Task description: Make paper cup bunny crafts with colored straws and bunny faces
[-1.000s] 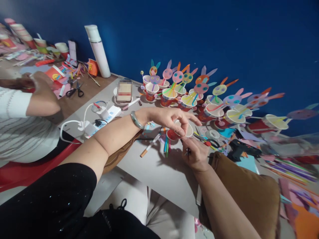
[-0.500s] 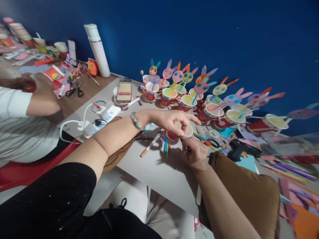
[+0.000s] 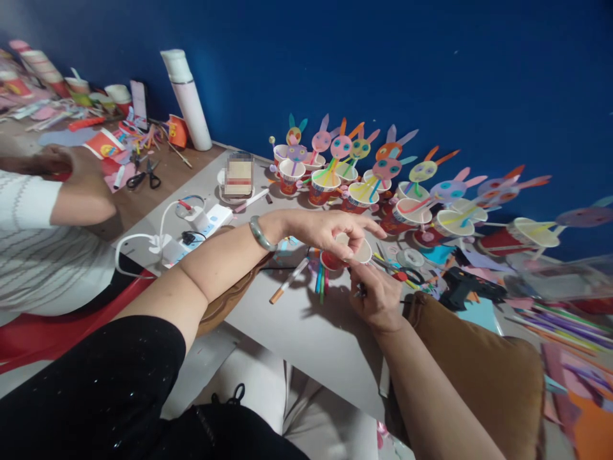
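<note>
My left hand, with a jade-coloured bangle on its wrist, reaches over a red-and-white paper cup. Thumb and index finger meet in a pinch in front of the cup's rim, while another finger stretches out to the right. Close against those fingertips is my right hand, its fingers curled together. Something small and dark shows at the right palm, too hidden to name. Whatever the two pinches hold cannot be made out. Just left of the cup lie several coloured markers and a white-and-tan pen.
Paper cups with rabbit-faced figures line the blue wall. A black glue gun, tape roll and brown cushion are at right. A power strip and white flask stand left, beside another person's arm.
My hands keep nearly the same pose at the cup, with only slight finger movement. The view has shifted a little. The other person's hands at left have moved slightly.
</note>
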A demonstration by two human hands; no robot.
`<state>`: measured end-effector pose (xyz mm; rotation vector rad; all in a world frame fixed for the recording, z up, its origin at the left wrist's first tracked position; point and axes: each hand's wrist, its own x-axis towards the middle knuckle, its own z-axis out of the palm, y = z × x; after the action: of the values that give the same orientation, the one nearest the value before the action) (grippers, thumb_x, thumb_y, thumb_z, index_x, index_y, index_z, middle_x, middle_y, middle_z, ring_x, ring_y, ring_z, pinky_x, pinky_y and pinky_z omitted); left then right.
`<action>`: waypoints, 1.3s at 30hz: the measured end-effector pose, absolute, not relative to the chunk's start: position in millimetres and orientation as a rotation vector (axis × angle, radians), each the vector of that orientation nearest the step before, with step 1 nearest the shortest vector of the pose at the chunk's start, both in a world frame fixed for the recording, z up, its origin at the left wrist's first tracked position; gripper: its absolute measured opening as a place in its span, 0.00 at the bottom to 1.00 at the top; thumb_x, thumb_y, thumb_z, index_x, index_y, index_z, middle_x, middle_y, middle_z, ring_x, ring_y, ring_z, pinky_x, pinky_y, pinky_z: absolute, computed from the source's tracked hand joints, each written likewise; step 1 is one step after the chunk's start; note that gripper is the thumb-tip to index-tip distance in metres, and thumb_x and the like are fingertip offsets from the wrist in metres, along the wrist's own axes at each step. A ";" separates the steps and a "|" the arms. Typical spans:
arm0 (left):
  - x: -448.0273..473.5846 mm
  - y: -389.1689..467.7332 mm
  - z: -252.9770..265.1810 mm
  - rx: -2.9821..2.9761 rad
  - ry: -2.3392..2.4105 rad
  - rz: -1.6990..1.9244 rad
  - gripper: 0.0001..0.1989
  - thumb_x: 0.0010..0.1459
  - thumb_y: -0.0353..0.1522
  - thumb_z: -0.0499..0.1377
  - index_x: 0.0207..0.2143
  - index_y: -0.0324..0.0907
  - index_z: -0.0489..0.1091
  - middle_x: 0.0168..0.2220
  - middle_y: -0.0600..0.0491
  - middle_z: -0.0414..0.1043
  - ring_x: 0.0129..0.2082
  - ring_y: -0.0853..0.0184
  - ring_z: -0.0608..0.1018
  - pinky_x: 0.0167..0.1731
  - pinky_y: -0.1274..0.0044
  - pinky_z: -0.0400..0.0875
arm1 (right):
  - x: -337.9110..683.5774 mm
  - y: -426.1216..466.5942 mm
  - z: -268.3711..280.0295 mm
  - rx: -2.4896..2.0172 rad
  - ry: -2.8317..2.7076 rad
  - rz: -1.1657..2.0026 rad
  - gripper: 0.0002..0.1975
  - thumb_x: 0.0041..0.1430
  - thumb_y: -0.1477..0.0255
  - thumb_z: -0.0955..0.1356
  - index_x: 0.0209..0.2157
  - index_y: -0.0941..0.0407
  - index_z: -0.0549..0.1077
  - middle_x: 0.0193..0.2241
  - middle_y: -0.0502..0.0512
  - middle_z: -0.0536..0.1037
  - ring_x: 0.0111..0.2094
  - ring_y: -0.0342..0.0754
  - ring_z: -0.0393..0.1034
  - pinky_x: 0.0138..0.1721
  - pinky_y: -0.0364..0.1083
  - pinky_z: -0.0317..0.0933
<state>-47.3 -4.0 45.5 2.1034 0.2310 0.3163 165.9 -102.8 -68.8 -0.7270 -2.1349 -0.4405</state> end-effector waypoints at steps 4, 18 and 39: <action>-46.6 -4.8 45.3 2.075 0.240 0.284 0.04 0.49 0.32 0.66 0.25 0.40 0.75 0.66 0.44 0.68 0.69 0.50 0.67 0.67 0.61 0.61 | 164.3 -103.3 -66.1 -0.728 -2.130 -0.454 0.35 0.58 0.84 0.63 0.67 0.56 0.60 0.33 0.55 0.80 0.25 0.45 0.70 0.29 0.43 0.62; -44.3 -6.2 43.3 2.084 0.222 0.242 0.04 0.51 0.32 0.64 0.27 0.40 0.75 0.66 0.42 0.66 0.68 0.51 0.68 0.66 0.62 0.62 | 160.4 -103.8 -61.0 -0.724 -2.102 -0.391 0.27 0.56 0.84 0.64 0.58 0.56 0.65 0.29 0.51 0.78 0.24 0.44 0.69 0.27 0.43 0.59; -43.7 -12.4 45.7 1.953 0.225 0.274 0.09 0.50 0.37 0.66 0.27 0.39 0.75 0.66 0.43 0.68 0.60 0.51 0.75 0.61 0.63 0.67 | 156.8 -107.4 -58.5 -0.716 -2.048 -0.328 0.10 0.61 0.80 0.65 0.43 0.55 0.70 0.24 0.48 0.74 0.23 0.42 0.67 0.26 0.42 0.56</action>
<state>-43.7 -12.4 45.7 1.9526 0.2255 0.2742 156.8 -107.4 -58.5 -0.7164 -2.0481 -0.3278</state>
